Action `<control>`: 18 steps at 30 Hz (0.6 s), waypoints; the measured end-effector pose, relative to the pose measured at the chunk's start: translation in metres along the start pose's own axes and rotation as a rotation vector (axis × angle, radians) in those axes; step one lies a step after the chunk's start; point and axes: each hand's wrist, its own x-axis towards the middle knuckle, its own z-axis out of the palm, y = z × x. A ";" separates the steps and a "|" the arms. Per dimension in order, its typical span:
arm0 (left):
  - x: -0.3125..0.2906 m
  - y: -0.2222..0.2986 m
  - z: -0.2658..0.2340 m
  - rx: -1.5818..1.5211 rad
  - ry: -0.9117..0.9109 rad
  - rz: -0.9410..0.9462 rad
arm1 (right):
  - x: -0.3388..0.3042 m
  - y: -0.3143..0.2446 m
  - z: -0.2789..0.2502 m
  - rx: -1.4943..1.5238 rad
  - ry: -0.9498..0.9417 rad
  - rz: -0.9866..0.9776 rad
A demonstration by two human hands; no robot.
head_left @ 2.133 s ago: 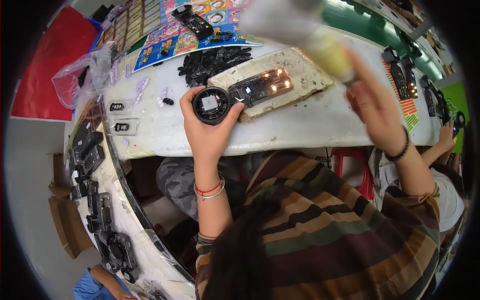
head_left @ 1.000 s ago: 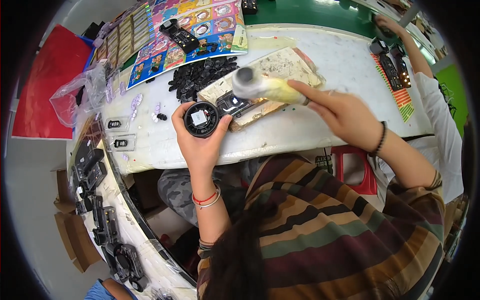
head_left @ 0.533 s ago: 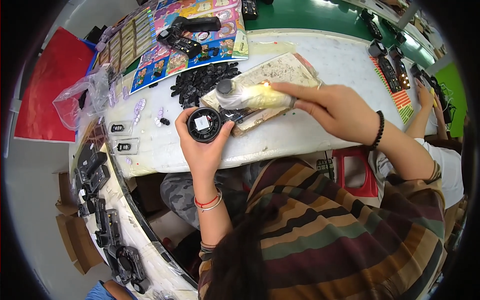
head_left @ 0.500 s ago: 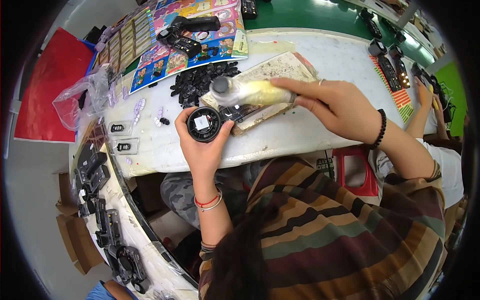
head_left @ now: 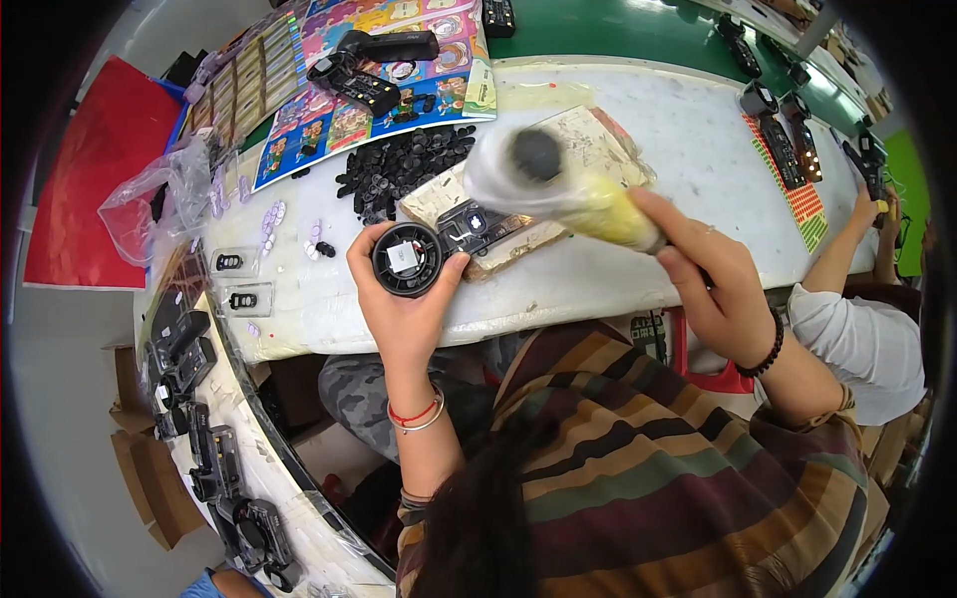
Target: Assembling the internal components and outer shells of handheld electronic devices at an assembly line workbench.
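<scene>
My left hand (head_left: 404, 324) grips a black handheld device by its round, open end (head_left: 407, 257), where ribs and a white label show inside. The device's body (head_left: 478, 225), with a clear panel, rests on a worn, pale block (head_left: 526, 242). My right hand (head_left: 713, 289) is closed round the yellow handle of a mallet (head_left: 603, 206). The mallet's head, pale with a dark grey face, is blurred and stands above the block and the device, apart from them as far as I can see.
A pile of small black parts (head_left: 399, 169) lies beyond the block. Two more black devices (head_left: 364, 75) rest on colourful printed sheets. Two clear trays (head_left: 244, 299) sit at left, near a plastic bag (head_left: 150, 214). A co-worker's hands (head_left: 867, 209) are at far right.
My right hand and the mallet have moved to the right, uncovering more of the device's body. My left hand keeps its grip on the round end, almost in place.
</scene>
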 end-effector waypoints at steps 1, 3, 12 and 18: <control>0.000 0.001 -0.001 0.013 0.002 0.008 | -0.002 0.002 0.003 0.004 0.001 0.001; 0.001 0.000 0.002 0.016 -0.011 0.016 | -0.007 0.009 0.006 -0.152 -0.216 0.121; 0.000 -0.004 0.001 0.025 -0.009 0.022 | -0.019 0.018 0.004 -0.105 -0.198 0.248; -0.002 0.000 -0.001 -0.032 -0.021 -0.038 | -0.008 0.047 -0.009 0.054 -0.001 0.309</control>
